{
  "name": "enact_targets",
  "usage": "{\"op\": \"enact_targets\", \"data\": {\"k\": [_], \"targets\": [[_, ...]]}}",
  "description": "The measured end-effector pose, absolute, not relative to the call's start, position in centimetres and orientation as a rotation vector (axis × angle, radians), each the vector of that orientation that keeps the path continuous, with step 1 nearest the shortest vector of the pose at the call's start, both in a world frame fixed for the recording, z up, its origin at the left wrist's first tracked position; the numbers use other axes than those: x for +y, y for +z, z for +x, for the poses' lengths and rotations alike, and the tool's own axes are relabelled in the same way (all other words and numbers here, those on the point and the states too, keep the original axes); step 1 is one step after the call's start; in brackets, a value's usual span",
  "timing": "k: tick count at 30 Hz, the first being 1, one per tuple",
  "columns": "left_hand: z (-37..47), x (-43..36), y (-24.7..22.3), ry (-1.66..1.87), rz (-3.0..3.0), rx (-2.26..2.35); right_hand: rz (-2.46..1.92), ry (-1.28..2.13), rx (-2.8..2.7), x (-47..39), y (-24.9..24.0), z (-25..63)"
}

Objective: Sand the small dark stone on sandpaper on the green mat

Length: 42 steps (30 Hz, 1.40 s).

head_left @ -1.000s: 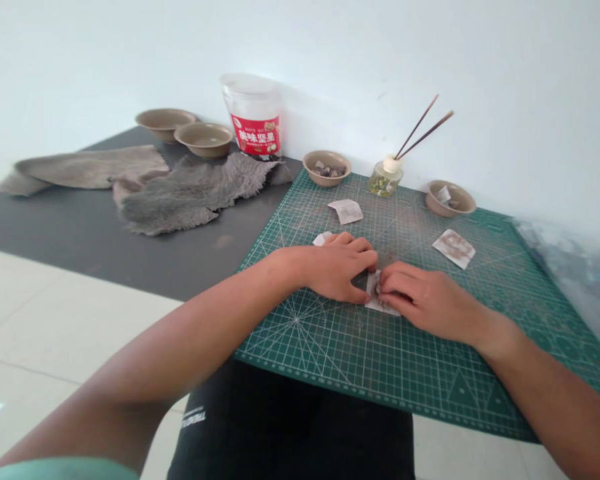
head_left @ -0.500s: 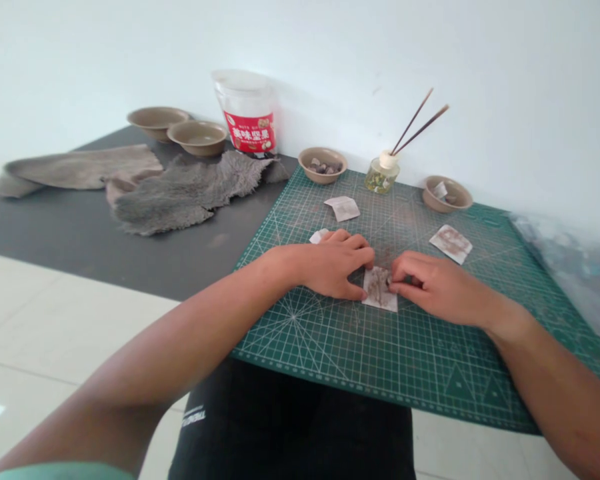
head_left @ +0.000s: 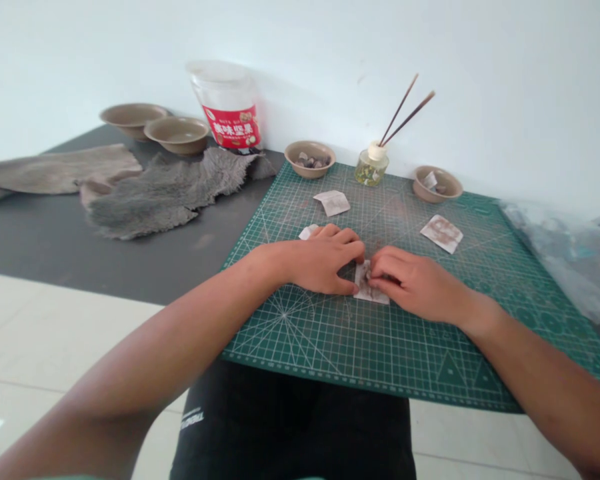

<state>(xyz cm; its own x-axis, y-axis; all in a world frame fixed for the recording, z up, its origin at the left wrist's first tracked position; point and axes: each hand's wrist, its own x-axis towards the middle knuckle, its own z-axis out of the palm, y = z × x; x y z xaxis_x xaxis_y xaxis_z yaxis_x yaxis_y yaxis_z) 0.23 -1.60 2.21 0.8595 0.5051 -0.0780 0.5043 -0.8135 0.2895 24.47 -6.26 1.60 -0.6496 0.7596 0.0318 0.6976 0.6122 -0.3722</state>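
A small white paper square [head_left: 375, 294] with brown smudges lies on the green cutting mat [head_left: 330, 340]. My left hand [head_left: 325, 259] rests on the mat with fingers spread, its thumb and index finger at the square's left edge. Over the square's right part, my right hand [head_left: 410, 280] has its fingers pinched together; whatever they hold is too small to make out. Another white piece [head_left: 308, 231] shows partly behind my left hand. Farther back lie a pale paper piece [head_left: 333, 203] and a brown-stained one [head_left: 443, 233].
Along the wall stand a bowl of small stones [head_left: 310, 160], a reed diffuser [head_left: 371, 167], a bowl with paper bits [head_left: 437, 185], a clear tub [head_left: 230, 110] and two bowls. Grey furry hide [head_left: 155, 193] lies left, a plastic bag [head_left: 560, 247] right.
The camera view has shifted, moving everything slightly left and up. My right hand has moved left over the paper square, covering more of it. My left hand stays at its edge.
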Motion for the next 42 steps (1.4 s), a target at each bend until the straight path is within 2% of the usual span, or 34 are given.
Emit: {"op": "enact_targets", "data": {"k": [3,7,12,18,23,28,33,38,42], "targets": [[0.31,-1.63,2.29,-0.009,2.728,0.767,-1.295,0.451,-2.594,-6.15,1.76,24.69],[0.36,-1.57,2.23,-0.005,2.733,0.748,-1.163,0.619,-2.665,-6.5,1.95,24.48],[0.35,-1.56,2.2,0.0,2.736,0.766,-1.317,0.391,-2.569,-6.14,1.69,24.54],[0.29,-1.56,2.2,0.005,2.725,0.748,-1.152,0.571,-2.678,-6.68,1.74,24.04],[0.29,-1.43,1.94,0.019,2.718,0.752,-1.323,0.394,-2.585,-6.48,2.1,24.35],[0.32,-1.43,1.97,0.017,2.71,0.747,-1.09,0.639,-2.655,-6.76,2.15,24.15],[0.33,-1.52,2.19,-0.001,2.703,0.765,-1.22,0.46,-2.621,-6.13,2.06,24.3],[0.25,-1.46,1.93,0.037,2.722,0.733,-1.049,0.668,-2.693,-6.32,2.19,24.43],[0.19,-1.45,1.95,0.04,2.735,0.738,-1.187,0.533,-2.607,-6.08,2.12,24.34]]}}
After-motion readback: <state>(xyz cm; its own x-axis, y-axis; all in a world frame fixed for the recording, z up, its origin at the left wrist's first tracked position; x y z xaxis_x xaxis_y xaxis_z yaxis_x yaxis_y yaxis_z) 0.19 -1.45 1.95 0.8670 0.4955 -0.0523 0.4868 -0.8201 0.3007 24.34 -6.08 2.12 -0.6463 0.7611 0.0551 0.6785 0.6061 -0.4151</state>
